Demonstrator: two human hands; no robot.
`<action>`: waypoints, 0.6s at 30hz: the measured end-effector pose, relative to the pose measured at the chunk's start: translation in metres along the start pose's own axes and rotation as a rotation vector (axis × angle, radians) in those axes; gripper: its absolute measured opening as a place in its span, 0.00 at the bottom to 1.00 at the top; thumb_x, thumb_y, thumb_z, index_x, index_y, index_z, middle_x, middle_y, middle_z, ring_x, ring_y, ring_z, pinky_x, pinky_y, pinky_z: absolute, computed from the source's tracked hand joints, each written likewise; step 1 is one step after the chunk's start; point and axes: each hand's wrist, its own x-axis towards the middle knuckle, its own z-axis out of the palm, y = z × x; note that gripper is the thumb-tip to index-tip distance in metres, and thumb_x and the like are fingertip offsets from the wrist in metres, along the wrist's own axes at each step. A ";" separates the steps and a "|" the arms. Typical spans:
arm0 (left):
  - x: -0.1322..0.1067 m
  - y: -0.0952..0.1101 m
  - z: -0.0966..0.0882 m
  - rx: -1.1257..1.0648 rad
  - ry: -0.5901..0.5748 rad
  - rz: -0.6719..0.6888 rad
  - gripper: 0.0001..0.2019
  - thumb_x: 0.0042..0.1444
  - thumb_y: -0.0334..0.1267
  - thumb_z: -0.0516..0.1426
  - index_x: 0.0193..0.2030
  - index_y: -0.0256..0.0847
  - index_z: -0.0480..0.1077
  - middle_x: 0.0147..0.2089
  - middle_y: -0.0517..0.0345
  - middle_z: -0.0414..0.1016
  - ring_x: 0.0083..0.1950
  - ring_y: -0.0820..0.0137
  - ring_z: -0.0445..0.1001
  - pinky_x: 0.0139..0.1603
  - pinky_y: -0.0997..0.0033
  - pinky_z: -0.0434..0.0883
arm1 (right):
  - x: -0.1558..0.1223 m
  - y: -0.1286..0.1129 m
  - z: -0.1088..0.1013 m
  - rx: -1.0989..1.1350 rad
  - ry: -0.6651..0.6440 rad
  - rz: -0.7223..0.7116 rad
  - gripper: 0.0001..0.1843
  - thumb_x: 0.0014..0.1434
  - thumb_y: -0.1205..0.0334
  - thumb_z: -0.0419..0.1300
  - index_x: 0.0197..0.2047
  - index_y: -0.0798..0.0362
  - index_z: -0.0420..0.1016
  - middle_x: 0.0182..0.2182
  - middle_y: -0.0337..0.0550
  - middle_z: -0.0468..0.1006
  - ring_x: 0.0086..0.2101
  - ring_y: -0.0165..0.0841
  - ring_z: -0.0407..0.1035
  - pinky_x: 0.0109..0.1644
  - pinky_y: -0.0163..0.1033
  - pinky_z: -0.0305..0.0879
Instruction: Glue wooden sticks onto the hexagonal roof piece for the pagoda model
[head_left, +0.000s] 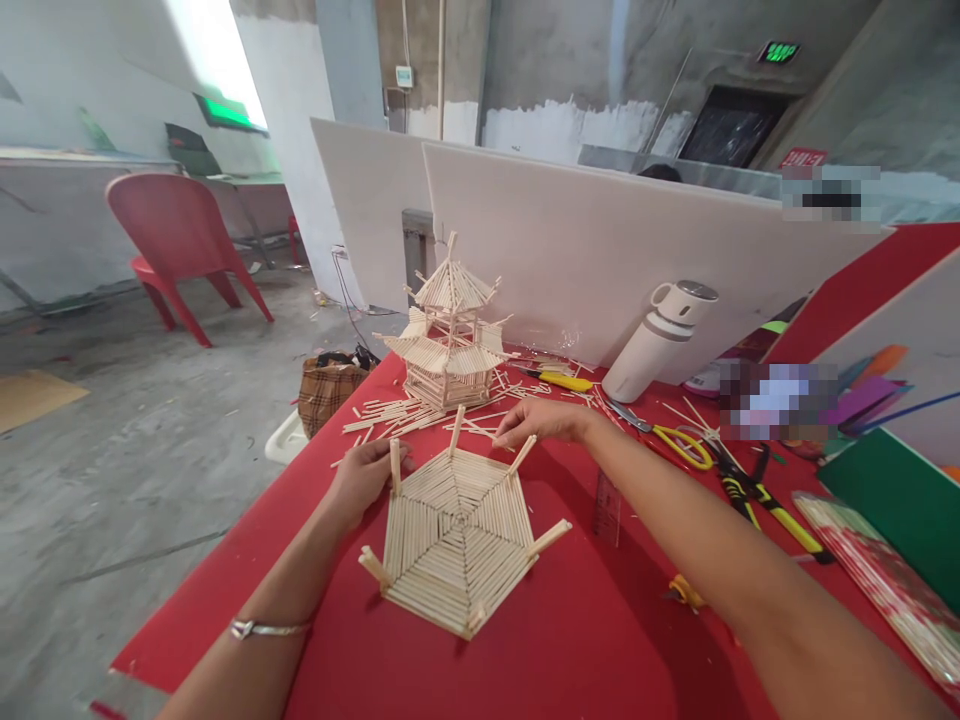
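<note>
A hexagonal base of thin wooden sticks (431, 565) lies on the red table, with short bundled posts standing at its corners. My left hand (366, 478) is at its back left corner, fingers closed around the post there and partly hidden by it. Beyond the base, my right hand (541, 422) reaches to the loose sticks, thumb and fingertips pinched on a thin wooden stick (480, 430). A tiered pagoda model (452, 340) made of similar sticks stands upright behind both hands, with several loose sticks (390, 415) scattered around its foot.
On the right are a white thermos (652, 340), a yellow cutter (566, 381), yellow-handled scissors (682, 446), pliers (780, 515) and a bag of sticks (885, 590). A clear ruler (607, 508) lies below my right forearm. White boards (600, 240) rise behind the table.
</note>
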 end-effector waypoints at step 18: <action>0.005 -0.005 -0.001 0.001 -0.033 0.001 0.18 0.36 0.48 0.68 0.29 0.36 0.75 0.25 0.56 0.78 0.16 0.80 0.58 0.16 0.76 0.51 | 0.003 0.000 -0.001 -0.011 -0.103 0.053 0.20 0.42 0.48 0.74 0.36 0.51 0.86 0.26 0.38 0.78 0.28 0.27 0.63 0.36 0.35 0.57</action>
